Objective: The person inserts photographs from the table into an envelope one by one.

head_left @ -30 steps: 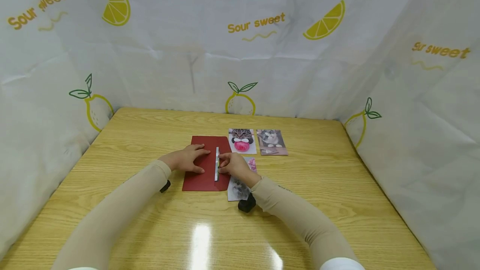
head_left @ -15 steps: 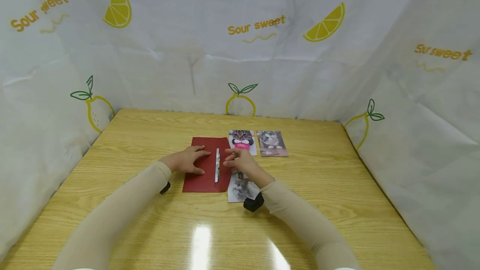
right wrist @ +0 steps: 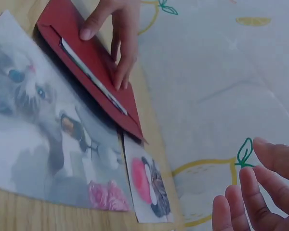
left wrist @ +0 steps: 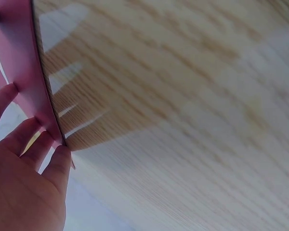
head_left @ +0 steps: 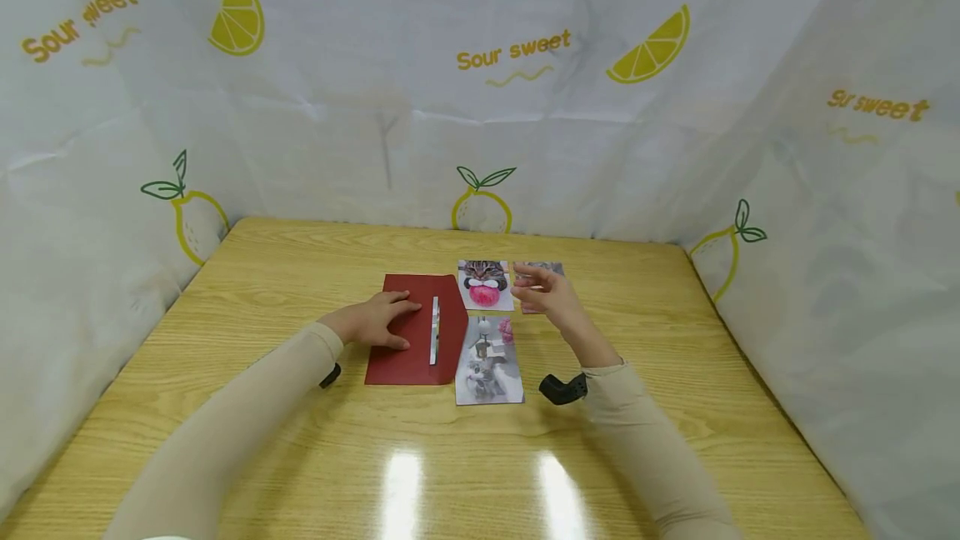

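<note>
A red envelope point(head_left: 408, 367) lies on the table, its flap unfolded to the right and a card point(head_left: 434, 332) showing as a thin pale strip at the opening. My left hand point(head_left: 375, 319) rests on its left side with fingers spread; the left wrist view has those fingertips along the edge of the red paper. Over a cat photo card point(head_left: 553, 267) at the back right, my right hand point(head_left: 553, 302) hovers with loosely bent fingers and partly covers it. Nothing shows between those fingers in the right wrist view.
A tabby cat card point(head_left: 484, 282) with a pink ball lies behind the flap. Nearer me, a larger grey kitten card point(head_left: 487, 373) lies right by the flap's edge. White lemon-print cloth point(head_left: 337, 148) stands around the wooden table point(head_left: 637, 340).
My right hand has let go at the envelope's opening and moved right, across the kitten card, to above the back right card. My left hand stays on the envelope.
</note>
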`<state>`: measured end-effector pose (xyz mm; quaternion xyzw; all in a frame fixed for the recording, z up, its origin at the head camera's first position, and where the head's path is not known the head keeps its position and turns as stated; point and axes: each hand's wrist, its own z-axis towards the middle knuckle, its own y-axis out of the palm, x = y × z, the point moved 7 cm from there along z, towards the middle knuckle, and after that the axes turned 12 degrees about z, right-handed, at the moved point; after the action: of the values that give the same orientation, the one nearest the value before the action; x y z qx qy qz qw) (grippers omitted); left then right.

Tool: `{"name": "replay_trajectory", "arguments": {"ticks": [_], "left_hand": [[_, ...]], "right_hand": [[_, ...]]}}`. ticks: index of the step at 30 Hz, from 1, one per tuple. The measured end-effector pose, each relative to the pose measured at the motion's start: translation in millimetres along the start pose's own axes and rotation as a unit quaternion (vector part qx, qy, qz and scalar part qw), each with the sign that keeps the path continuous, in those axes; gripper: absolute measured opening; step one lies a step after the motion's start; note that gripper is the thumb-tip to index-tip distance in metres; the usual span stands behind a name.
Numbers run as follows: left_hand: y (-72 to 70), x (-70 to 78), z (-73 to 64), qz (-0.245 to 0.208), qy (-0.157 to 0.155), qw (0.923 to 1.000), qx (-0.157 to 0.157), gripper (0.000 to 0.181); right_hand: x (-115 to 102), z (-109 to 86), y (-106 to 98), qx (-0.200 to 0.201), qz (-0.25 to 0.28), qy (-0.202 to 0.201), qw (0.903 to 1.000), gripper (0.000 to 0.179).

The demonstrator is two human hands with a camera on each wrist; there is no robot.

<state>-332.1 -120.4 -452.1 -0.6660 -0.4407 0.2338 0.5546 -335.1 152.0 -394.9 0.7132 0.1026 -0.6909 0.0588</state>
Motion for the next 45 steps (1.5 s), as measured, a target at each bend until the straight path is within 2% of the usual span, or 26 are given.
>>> {"name": "replay_trajectory", "arguments": {"ticks": [3,5,8,11,16,20,27,38,42,45], "left_hand": [[0.6,-0.7,0.5,-0.001,-0.005,1.0000,-0.002,0.072],[0.2,-0.6,0.4,0.000,-0.003,1.0000,0.000,0.072],[0.1,-1.4,0.0,-0.001,-0.004,1.0000,0.001,0.072],[0.3,-1.9,-0.2,-0.002,-0.004,1.0000,0.003,0.072],[1.2,-2.8,0.7,0.001,-0.004,1.0000,0.002,0.072],[1.6,-3.4,0.9,0.001,-0.006,1.0000,0.000,0.072],[1.2,-3.3,-0.5,0.001,-0.003,1.0000,0.002,0.072],[-0.5,-0.3,-1.7,0.002,-0.004,1.0000,0.001,0.072],[-0.8,0.6,-2.7,0.003,-0.001,1.0000,0.002,0.072],[-1.1,0.8,-3.3,0.003,-0.002,1.0000,0.002,0.071]], "right_hand": [[9.0,0.2,-8.5,0.000,-0.017,0.014,0.9998,0.046],[18.7,1.1,-11.3,-0.005,-0.046,0.028,0.9985,0.046],[35.0,3.0,-11.6,-0.020,-0.086,0.051,0.9948,0.046],[49.7,5.6,-10.3,-0.028,-0.104,0.069,0.9919,0.045],[64.0,10.5,-6.3,-0.043,-0.121,0.066,0.9895,0.044],[66.8,12.0,-2.6,-0.049,-0.139,0.059,0.9874,0.046],[68.2,10.7,1.9,-0.025,-0.173,0.072,0.9820,0.049],[66.2,7.7,6.4,-0.011,-0.224,0.086,0.9707,0.044],[63.8,4.2,7.9,-0.008,-0.223,0.085,0.9710,0.042],[61.1,0.8,9.5,-0.007,-0.203,0.075,0.9762,0.042]]}}
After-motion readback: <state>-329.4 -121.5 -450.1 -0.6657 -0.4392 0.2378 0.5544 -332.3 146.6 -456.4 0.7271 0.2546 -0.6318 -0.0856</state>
